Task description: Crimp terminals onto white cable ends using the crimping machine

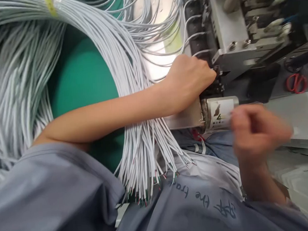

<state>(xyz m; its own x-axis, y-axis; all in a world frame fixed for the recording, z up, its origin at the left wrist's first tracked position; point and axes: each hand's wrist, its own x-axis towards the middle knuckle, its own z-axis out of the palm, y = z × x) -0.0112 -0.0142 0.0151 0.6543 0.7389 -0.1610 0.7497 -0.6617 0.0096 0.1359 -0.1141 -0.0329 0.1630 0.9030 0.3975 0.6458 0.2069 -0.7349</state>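
Note:
My left hand (191, 79) reaches across a bundle of white cables (130, 71) to the edge of a machine. Its fingers are closed at a dark strip (193, 24) with several single cables laid over it; what they pinch is hidden under the hand. My right hand (260, 131) is smeared by motion, beside a cylindrical container with a white label (222, 113). Its fingers look bent, but whether they hold anything I cannot make out. Below my left forearm, the bundle's stripped ends (144, 197) show small red, green and dark wires.
Metal machine parts (232, 25) fill the upper right. Red-handled scissors (296, 83) lie at the far right. More cables (16, 79) are heaped at the left beside a green surface (83, 71). Yellow tape (50, 6) binds the bundle at the top.

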